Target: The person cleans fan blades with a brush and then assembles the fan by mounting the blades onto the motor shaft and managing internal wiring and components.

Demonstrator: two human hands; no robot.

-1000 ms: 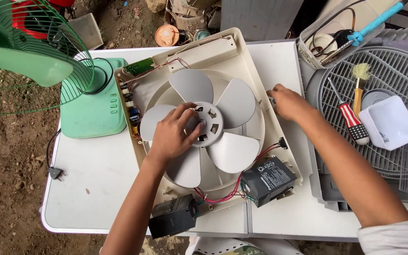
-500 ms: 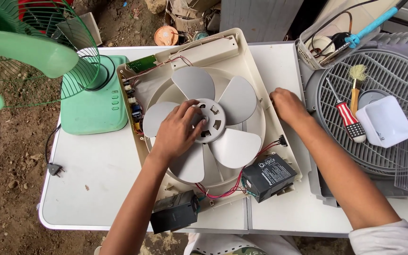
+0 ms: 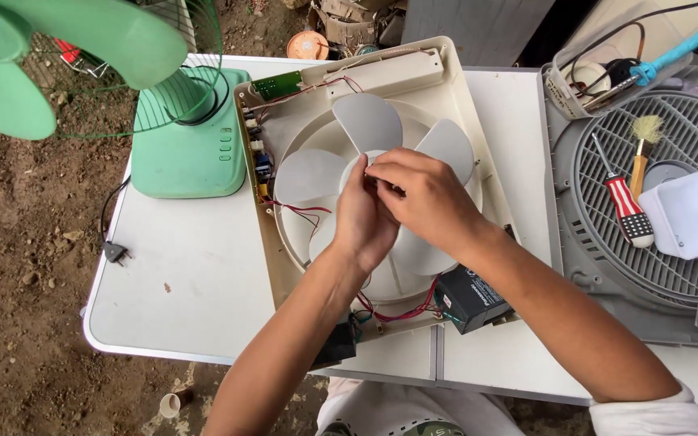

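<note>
A cream box-fan housing lies open on the white table, with a pale grey blade wheel inside. Both my hands meet over the wheel's hub. My left hand rests on the hub from below, fingers curled. My right hand lies across it from the right, fingertips pinched at the hub's centre. The hub itself is hidden under the hands, so what the fingers hold cannot be seen. Red wires and a black battery sit at the housing's near edge.
A green desk fan stands at the left, its blade near the camera. At the right lies a grey fan grille carrying a red-and-white screwdriver, a brush and a white box. Bare dirt ground lies to the left.
My right hand left the housing's right edge and came onto the hub beside my left hand. The camera moved closer and shifted right.
</note>
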